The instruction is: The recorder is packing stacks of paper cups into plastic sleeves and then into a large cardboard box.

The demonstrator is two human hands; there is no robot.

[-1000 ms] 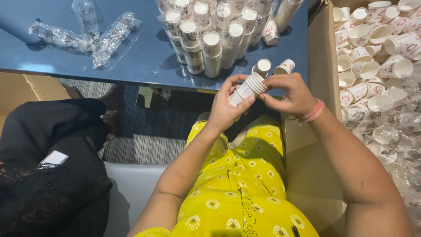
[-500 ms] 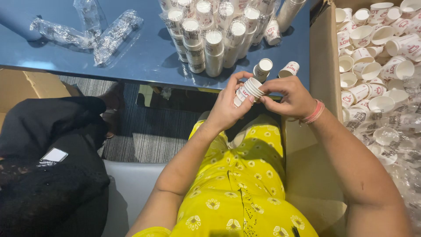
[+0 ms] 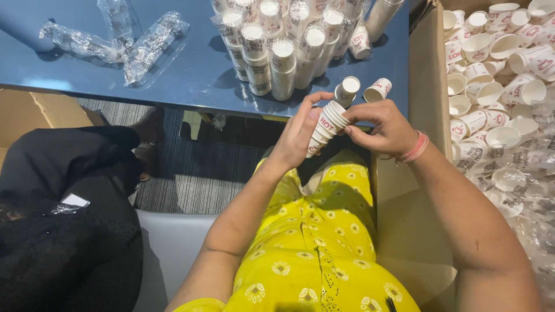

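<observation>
- At the far left we see a black fabric bundle lying low beside the seat; it touches neither hand
- On the glossy blue table, crumpled clear plastic sleeves lie empty, well apart from the work
- Further along stand tall plastic-wrapped columns of white paper cups, packed together near the table's front edge
- The left hand is curled round the short nested stack of white paper cups with red print, thumb and fingers pressed to its sides; the stack is held tilted in the air, just below the table edge and above the yellow-clad lap
- Two loose white paper cups lie on the table edge, just behind the stack
- The right hand, with a pink wristband, pinches the stack's top rim with its fingertips; we judge the step to be seating or squaring the uppermost cup
- A further cup would, we think, call for a free right hand and a mouth kept square to the stack
- At the right, an open brown cardboard box holds a heap of loose cups, near that hand
</observation>
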